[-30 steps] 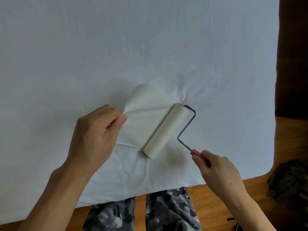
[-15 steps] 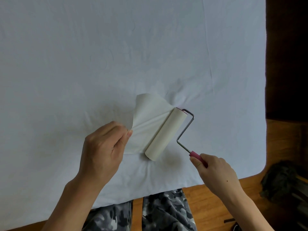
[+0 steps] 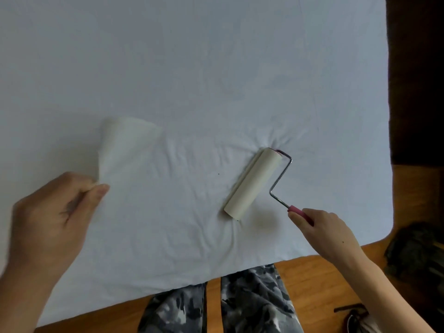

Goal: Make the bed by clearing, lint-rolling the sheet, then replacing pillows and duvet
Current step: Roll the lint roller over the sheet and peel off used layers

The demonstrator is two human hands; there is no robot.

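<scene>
Lint-rolling step, sheet renewal. The right hand [image 3: 326, 227] clasps the pink handle of the lint roller [image 3: 252, 182], which lies on the white bed sheet [image 3: 216, 68]. The left hand [image 3: 52, 212] pinches a torn-off adhesive sheet [image 3: 125, 145], well clear of the roller. Judged next: discard it, then roll.

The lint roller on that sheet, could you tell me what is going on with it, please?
A person is readying it. The right hand grips the pink handle, resting the lint roller on the white sheet. The left hand pinches a peeled sticky sheet, fully separate from the roll and held off to the left. No pillows or duvet are in view.
</scene>
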